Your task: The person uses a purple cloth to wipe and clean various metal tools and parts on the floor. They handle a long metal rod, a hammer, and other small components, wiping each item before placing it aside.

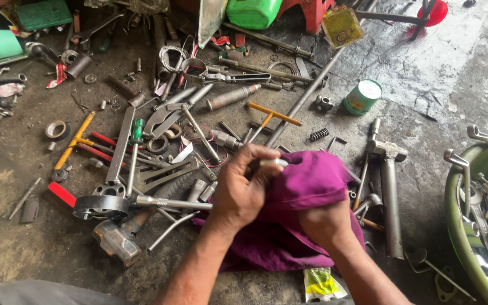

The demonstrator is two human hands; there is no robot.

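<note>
My left hand (pixel 243 189) is closed around a small pale metal rod (pixel 273 162), whose tip pokes out between thumb and fingers. The rod's end rests against a purple cloth (pixel 306 183) bunched up on the floor. My right hand (pixel 326 223) lies mostly under that cloth, gripping it from inside; only the back of the hand and wrist show. Both hands sit over the dirty concrete floor, in the middle of a scatter of tools.
Wrenches, pliers, rods and a yellow T-handle (pixel 272 116) litter the floor to the left and behind. A heavy steel tool (pixel 391 186) lies right of the cloth. A green basin (pixel 464 226) of spanners stands at far right. A green tin (pixel 362 96) sits behind.
</note>
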